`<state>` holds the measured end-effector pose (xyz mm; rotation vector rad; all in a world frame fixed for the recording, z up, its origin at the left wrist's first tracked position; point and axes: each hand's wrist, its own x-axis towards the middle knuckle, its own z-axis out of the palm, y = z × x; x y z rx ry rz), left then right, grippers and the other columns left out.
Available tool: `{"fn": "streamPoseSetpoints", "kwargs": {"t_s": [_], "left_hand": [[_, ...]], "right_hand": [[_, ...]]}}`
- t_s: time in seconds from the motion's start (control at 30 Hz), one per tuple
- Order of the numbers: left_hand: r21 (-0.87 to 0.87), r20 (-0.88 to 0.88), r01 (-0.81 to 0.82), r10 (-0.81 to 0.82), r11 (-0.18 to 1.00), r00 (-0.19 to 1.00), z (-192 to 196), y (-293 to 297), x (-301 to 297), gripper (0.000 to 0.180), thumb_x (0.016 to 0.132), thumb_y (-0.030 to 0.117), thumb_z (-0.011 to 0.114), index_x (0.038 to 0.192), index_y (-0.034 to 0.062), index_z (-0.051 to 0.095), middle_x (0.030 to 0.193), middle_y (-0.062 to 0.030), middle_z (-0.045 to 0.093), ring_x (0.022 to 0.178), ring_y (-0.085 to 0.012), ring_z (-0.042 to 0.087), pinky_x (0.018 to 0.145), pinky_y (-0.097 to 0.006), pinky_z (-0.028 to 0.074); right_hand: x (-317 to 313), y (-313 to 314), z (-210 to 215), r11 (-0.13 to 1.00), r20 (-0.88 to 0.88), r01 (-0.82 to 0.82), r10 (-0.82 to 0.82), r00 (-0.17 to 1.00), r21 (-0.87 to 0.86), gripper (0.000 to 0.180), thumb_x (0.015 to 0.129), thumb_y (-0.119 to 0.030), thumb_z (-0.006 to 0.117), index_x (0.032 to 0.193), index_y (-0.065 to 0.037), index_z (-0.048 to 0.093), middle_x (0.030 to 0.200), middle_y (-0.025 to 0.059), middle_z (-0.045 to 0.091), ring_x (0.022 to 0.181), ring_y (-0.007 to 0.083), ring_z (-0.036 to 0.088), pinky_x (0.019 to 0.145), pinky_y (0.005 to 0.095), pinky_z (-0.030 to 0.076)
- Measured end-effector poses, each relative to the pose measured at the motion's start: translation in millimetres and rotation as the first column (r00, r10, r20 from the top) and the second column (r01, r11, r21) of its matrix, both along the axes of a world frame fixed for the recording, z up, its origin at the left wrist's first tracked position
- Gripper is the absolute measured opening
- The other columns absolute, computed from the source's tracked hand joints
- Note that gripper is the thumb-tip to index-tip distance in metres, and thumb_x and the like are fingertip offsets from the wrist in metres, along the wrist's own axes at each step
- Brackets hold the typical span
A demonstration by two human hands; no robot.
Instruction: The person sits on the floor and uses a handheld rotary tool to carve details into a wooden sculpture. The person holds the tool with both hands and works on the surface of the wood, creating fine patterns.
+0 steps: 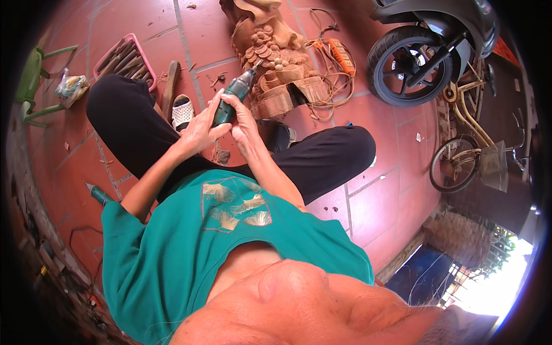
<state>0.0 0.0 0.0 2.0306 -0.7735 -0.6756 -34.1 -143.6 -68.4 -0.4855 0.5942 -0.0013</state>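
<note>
Together, the left hand (201, 129) and right hand (244, 122) are gripping a green tool (239, 86). Its bit (257, 64) is pointing at a carving (275, 75) that's resting on the floor (379, 149) beside an orange power strip (341, 56).

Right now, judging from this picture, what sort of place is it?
Probably a home courtyard or porch used as a carving workshop: a green power tool points at a carved, wood-like sculpture, and a motorbike stands nearby.

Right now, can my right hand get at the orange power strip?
Probably not directly: your right hand is around the green tool, and the carving stands between it and the power strip.
</note>
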Motion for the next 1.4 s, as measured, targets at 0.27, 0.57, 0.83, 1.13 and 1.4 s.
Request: {"fn": "streamPoseSetpoints", "kwargs": {"t_s": [0.27,0.57,0.83,1.13,1.4], "left_hand": [[-0.092,-0.095,-0.057,0.048,0.994,0.994,0.7,2.6,-30.2,0.089,0.089,0.025,0.067,0.159,0.01,0.014,0.139,-0.0317,0.05,0.126,-0.0465,0.054,0.103,-0.047,0.045],[-0.173,-0.126,-0.053,0.032,0.984,0.991,-13.8,-3.8,-32.8,0.089,0.089,0.023,0.065,0.16,0.0093,0.014,0.148,-0.0285,0.044,0.134,-0.0394,0.05,0.109,-0.042,0.04],[-0.171,-0.081,-0.033,0.019,0.985,0.997,-12.9,-8.3,-31.2,0.088,0.091,0.026,0.066,0.159,0.0097,0.014,0.144,-0.0302,0.046,0.129,-0.0455,0.051,0.103,-0.046,0.044],[-0.198,-0.03,-0.013,0.008,0.98,1.0,-16.3,-10.5,-31.7,0.087,0.092,0.028,0.066,0.158,0.0075,0.014,0.142,-0.0297,0.047,0.126,-0.0477,0.051,0.1,-0.048,0.046],[-0.164,-0.126,-0.013,-0.008,0.986,0.992,-13.8,-12.8,-31.9,0.088,0.092,0.028,0.066,0.159,0.0088,0.012,0.14,-0.0315,0.049,0.125,-0.0478,0.053,0.1,-0.049,0.046]], "right_hand": [[-30.4,4.6,25.0,0.981,-0.111,-0.006,-0.015,0.994,-0.192,0.028,0.081,-0.016,0.081,0.103,-0.004,0.069,0.096,0.0044,0.069,0.086,0.0143,0.067,0.08,0.0299,0.056],[-36.5,-1.6,35.5,0.98,-0.099,-0.023,0.004,0.995,-0.197,0.029,0.082,-0.017,0.08,0.104,-0.003,0.068,0.095,0.0044,0.069,0.084,0.0147,0.068,0.077,0.0288,0.057],[-36.9,-3.9,37.6,0.976,-0.105,0.016,-0.04,0.994,-0.219,0.03,0.082,-0.015,0.08,0.107,-0.003,0.066,0.094,0.0035,0.068,0.083,0.014,0.067,0.077,0.0282,0.057],[-37.2,-3.0,43.6,0.975,-0.087,0.043,-0.063,0.994,-0.219,0.03,0.082,-0.014,0.08,0.106,-0.005,0.065,0.093,0.003,0.068,0.08,0.0133,0.067,0.072,0.0276,0.057],[-37.9,-5.2,39.2,0.966,-0.076,0.04,-0.061,0.995,-0.255,0.031,0.081,-0.016,0.081,0.104,-0.005,0.064,0.091,0.0027,0.067,0.077,0.0129,0.067,0.069,0.0274,0.058]]}}
